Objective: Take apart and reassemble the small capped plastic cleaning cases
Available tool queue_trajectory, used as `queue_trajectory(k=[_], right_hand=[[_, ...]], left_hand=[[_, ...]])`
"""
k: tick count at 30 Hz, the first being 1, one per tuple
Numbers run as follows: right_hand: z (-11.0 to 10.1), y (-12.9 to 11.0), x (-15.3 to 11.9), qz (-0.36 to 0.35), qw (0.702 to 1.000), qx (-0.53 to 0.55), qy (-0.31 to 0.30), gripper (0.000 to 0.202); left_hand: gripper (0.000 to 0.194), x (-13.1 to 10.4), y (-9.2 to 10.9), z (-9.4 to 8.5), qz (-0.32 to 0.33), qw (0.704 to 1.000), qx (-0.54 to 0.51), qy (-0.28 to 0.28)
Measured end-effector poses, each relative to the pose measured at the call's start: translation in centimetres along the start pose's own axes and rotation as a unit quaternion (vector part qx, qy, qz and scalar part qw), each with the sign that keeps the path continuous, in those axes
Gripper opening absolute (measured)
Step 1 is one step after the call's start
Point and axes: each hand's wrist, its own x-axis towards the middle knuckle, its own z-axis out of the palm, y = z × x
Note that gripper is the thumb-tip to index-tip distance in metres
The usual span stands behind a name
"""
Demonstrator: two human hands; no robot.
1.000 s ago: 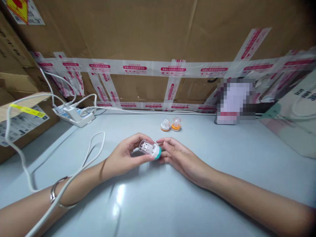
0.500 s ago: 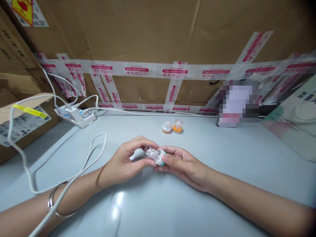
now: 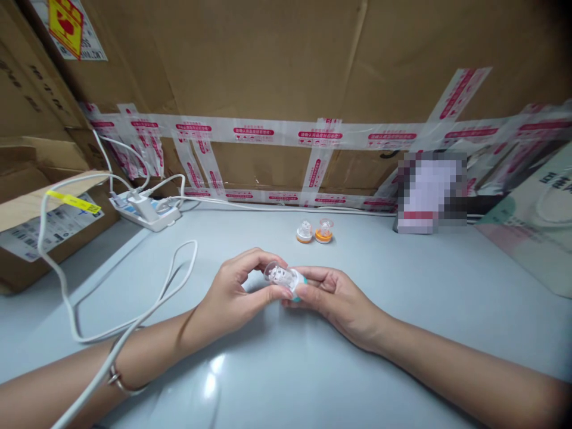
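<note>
Over the table (image 3: pixel 286 375), the fingers of your left hand (image 3: pixel 236 293) and right hand (image 3: pixel 342 301) grip a clear-topped container (image 3: pixel 285 279).

Angling left forearm (image 3: pixel 172 341) and right forearm (image 3: pixel 447 353) inward over the tabletop (image 3: pixel 420 280). Pinching with left hand (image 3: pixel 239 292), arching fingers opposite thumb. Gripping with right hand (image 3: pixel 342 304), bending fingers, pointing thumb toward left thumb. Holding both hands close together, well short of tabletop's far edge.
</note>
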Motion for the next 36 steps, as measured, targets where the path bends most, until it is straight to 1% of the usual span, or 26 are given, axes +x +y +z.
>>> queue_trajectory(k=[4, 7, 8, 12, 13, 17, 20, 22, 24, 25, 28, 30, 32, 34, 36], right_hand=[[0.1, 0.1, 0.2, 0.007, 1.0, 0.005, 0.028, 0.031], [0.3, 0.3, 0.1, 0.013, 0.999, -0.005, 0.049, 0.031], [0.3, 0.4, 0.1, 0.011, 0.998, -0.016, 0.06, 0.031], [0.5, 0.7, 0.1, 0.0, 0.993, -0.064, 0.098, 0.035], [0.5, 0.7, 0.2, 0.0, 0.993, -0.069, 0.098, 0.036], [0.6, 0.9, 0.2, -0.007, 0.993, -0.084, 0.087, 0.035], [0.7, 1.0, 0.0, -0.004, 0.991, -0.104, 0.081, 0.033], [0.6, 1.0, -0.2, 0.002, 0.987, -0.136, 0.081, 0.031], [0.6, 0.8, -0.4, -0.02, 0.975, -0.204, 0.089, 0.027], [0.5, 0.8, -0.5, -0.039, 0.962, -0.252, 0.097, 0.026], [0.2, 0.5, -0.6, -0.087, 0.91, -0.386, 0.119, 0.031], [-0.1, 0.3, -0.5, -0.099, 0.886, -0.436, 0.124, 0.037], [-0.2, 0.3, -0.5, -0.109, 0.872, -0.464, 0.114, 0.036], [-0.4, 0.2, -0.5, -0.107, 0.865, -0.481, 0.101, 0.03], [-0.5, 0.3, -0.5, -0.099, 0.865, -0.483, 0.095, 0.029]], left_hand=[[0.016, -0.1, -0.1, 0.5, -0.038, 0.999, -0.025, 0.013], [0.017, 0.0, -0.2, 0.5, -0.065, 0.997, -0.04, 0.011], [0.019, 0.0, -0.3, 0.5, -0.072, 0.996, -0.04, 0.018], [0.025, 0.3, -0.8, 0.1, -0.085, 0.993, -0.024, 0.078], [0.026, 0.4, -0.9, 0.0, -0.087, 0.993, -0.023, 0.077], [0.026, 0.4, -1.1, 0.0, -0.099, 0.995, -0.025, 0.025], [0.025, 0.4, -1.0, 0.0, -0.099, 0.994, -0.036, 0.011], [0.023, 0.4, -0.8, -0.1, -0.099, 0.994, -0.051, 0.006], [0.021, 0.6, -0.6, -0.5, -0.098, 0.993, -0.062, 0.002], [0.02, 0.7, -0.5, -0.7, -0.097, 0.993, -0.065, 0.004], [0.021, 1.2, -0.7, -1.3, -0.103, 0.992, -0.065, 0.023], [0.029, 1.5, -1.4, -1.8, -0.107, 0.992, -0.05, 0.035], [0.04, 1.9, -2.4, -2.2, -0.092, 0.995, -0.018, 0.045], [0.035, 2.2, -3.3, -2.6, -0.073, 0.995, 0.046, 0.057], [0.027, 2.4, -3.8, -2.9, -0.05, 0.989, 0.134, 0.042]])
